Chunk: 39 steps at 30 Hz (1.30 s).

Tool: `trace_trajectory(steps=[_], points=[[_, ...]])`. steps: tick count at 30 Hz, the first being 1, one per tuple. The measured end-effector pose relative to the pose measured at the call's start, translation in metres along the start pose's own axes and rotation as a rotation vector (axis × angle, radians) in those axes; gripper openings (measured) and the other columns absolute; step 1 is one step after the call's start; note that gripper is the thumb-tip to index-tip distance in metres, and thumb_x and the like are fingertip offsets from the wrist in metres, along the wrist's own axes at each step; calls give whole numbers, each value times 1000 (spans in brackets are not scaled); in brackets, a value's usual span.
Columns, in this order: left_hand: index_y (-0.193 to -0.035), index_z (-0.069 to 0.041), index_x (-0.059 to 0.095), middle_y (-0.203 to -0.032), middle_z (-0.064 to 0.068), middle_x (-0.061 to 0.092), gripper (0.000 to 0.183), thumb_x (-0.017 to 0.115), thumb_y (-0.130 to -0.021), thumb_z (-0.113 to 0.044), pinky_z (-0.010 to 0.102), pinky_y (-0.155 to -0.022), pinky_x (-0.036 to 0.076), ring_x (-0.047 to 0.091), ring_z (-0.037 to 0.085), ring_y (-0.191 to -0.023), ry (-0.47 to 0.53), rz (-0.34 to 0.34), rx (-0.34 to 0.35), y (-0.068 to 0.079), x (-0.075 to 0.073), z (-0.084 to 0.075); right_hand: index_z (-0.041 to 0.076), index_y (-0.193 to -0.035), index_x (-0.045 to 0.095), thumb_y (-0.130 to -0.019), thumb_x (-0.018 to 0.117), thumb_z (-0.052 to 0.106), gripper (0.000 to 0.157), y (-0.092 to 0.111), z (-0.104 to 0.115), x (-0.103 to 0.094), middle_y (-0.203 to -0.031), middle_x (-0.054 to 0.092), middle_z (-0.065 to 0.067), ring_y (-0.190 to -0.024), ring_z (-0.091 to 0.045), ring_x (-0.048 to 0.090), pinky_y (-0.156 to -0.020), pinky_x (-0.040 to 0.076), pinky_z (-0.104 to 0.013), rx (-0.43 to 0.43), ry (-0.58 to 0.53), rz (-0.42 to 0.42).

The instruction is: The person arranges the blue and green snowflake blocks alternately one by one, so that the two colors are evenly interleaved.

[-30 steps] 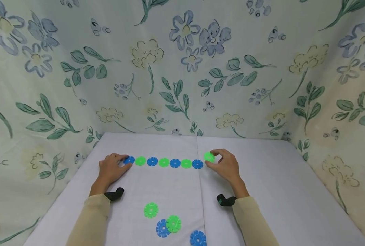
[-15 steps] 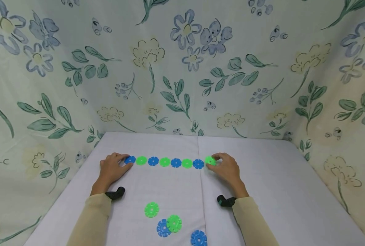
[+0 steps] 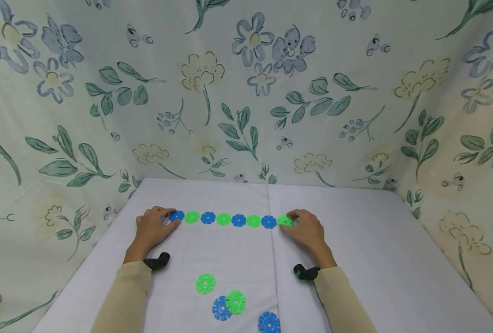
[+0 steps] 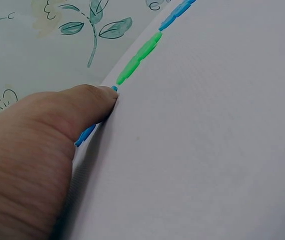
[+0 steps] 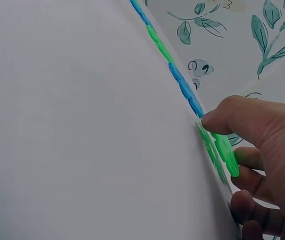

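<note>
A straight row of alternating blue and green notched plastic discs, like snowflake-shaped building discs, crosses the white-covered table (image 3: 229,259). At its left end my left hand (image 3: 151,227) holds the blue disc (image 3: 177,216) between thumb and forefinger; in the left wrist view the thumb (image 4: 90,102) hides part of it. My right hand (image 3: 310,232) pinches a green disc (image 3: 285,220) at the right end, beside the last blue disc (image 3: 269,222). The right wrist view shows this green disc (image 5: 226,152) slightly tilted, its far edge raised over its green reflection on the cloth.
Nearer the body lie loose discs: a green disc (image 3: 205,283), another green disc (image 3: 235,302) overlapping a blue disc (image 3: 221,308), and a blue disc (image 3: 269,322) by the cloth's crease. A floral curtain (image 3: 246,92) encloses the back and sides.
My right hand has lowered the green disc toward the table, bringing it into line with the row's right end. The left hand stays at the leftmost blue disc.
</note>
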<state>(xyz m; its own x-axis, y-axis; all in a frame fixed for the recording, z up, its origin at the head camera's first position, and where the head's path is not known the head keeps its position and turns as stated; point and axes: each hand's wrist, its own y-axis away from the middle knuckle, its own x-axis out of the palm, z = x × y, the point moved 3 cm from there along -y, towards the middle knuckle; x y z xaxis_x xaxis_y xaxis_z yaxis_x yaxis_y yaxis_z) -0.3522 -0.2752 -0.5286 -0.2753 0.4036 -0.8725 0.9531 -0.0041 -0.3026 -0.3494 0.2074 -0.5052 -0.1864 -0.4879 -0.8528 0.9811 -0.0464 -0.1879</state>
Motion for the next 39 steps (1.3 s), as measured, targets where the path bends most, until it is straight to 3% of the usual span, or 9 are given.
trace_trajectory(steps=[16,25,39], points=[[-132,-19,66,-123,16,62,55,70,-89,-51,56,-87,33,55,37,-112,5,14,-9,0,-1,-1,16,-114,74,-77,81,46,48,0,0,1,-109,71,-4,-87,-21,62,-67,44,-34,-8,29,21],[-132,-19,66,-123,16,62,54,70,-89,-51,55,-86,33,55,37,-111,4,4,-6,0,-1,-1,16,-115,74,-79,80,47,48,1,0,1,-113,70,-5,-95,-25,64,-74,49,-42,-21,22,19],[-132,-19,67,-123,16,63,54,70,-88,-51,57,-87,33,55,37,-112,10,0,-2,0,0,0,17,-117,73,-78,80,47,50,1,1,1,-113,70,-5,-98,-26,65,-74,50,-43,-28,33,23]])
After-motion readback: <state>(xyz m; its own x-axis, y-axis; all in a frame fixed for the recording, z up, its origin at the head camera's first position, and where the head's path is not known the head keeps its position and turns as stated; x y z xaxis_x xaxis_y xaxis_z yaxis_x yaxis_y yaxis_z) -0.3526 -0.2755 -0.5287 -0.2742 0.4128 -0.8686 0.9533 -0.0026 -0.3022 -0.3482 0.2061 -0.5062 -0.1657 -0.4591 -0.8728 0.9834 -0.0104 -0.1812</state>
